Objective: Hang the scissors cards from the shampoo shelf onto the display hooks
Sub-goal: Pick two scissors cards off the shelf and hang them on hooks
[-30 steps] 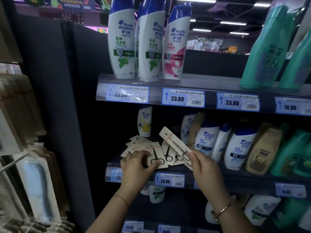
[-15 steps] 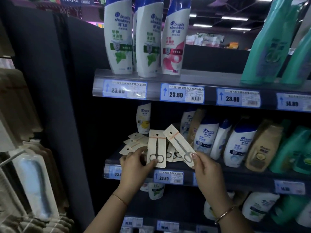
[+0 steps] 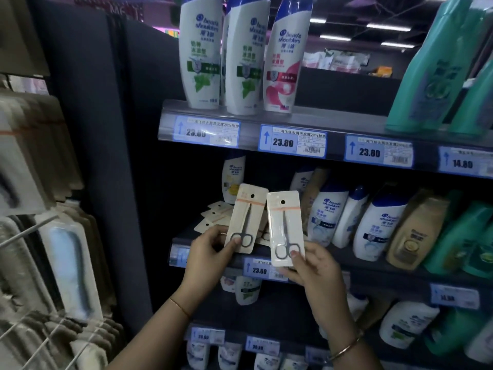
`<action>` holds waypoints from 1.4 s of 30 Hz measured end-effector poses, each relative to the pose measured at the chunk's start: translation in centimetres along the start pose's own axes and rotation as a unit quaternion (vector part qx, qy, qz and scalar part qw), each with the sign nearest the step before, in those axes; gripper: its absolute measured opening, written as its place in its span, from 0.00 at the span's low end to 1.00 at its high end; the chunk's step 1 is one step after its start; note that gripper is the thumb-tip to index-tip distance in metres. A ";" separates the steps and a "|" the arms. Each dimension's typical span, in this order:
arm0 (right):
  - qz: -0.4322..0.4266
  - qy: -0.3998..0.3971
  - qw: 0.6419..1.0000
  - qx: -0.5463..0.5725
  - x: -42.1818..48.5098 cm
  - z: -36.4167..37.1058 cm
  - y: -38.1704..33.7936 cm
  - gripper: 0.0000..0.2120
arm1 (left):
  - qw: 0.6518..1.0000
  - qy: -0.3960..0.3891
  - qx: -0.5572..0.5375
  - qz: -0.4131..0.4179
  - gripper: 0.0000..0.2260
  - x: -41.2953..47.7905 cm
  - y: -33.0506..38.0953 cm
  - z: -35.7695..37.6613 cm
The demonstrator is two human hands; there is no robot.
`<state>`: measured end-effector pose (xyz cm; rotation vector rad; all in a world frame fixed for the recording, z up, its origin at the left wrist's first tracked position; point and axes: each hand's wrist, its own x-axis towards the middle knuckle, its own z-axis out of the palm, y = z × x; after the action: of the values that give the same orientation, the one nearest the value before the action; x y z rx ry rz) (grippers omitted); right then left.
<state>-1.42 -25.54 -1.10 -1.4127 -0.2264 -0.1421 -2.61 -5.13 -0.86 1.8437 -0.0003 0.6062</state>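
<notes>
My left hand (image 3: 210, 252) pinches the bottom of one cream scissors card (image 3: 246, 217), held upright in front of the middle shampoo shelf (image 3: 373, 268). Beside it my right hand (image 3: 312, 268) holds a second scissors card (image 3: 286, 225) upright by its lower end, thumb on the scissor handles. Each card has a hang hole at the top and an orange band. Several more scissors cards (image 3: 213, 214) lie in a loose pile on the shelf behind the left card. A bare metal display hook (image 3: 29, 228) sticks out at the far left.
Shampoo bottles (image 3: 325, 214) stand right of the pile, and more (image 3: 202, 54) fill the shelf above. A dark upright panel (image 3: 101, 156) separates the shelves from the hook rack, where blurred packaged goods (image 3: 69, 268) hang. Price tags (image 3: 292, 141) line the shelf edges.
Both hands lifted a card each off the pile and turned them upright, side by side. The view shifted slightly left and closer.
</notes>
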 end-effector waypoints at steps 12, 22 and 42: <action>0.049 -0.131 0.987 0.079 -5.8 3.3 0.5 0.12 | 0.996 -0.029 -0.082 -0.003 0.07 -7.8 0.4 -6.8; 0.001 -0.110 0.994 0.016 -10.6 12.0 -3.0 0.10 | 0.985 -0.103 -0.128 0.051 0.09 -8.1 2.3 -17.7; -0.096 -0.121 0.988 -0.012 -17.1 42.2 -5.9 0.10 | 0.983 -0.054 -0.161 0.076 0.09 -4.9 -2.3 -47.6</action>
<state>-22.45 14.62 6.43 -1.4305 -0.5647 -0.1320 -25.41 36.47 6.08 1.5679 -0.2976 0.5739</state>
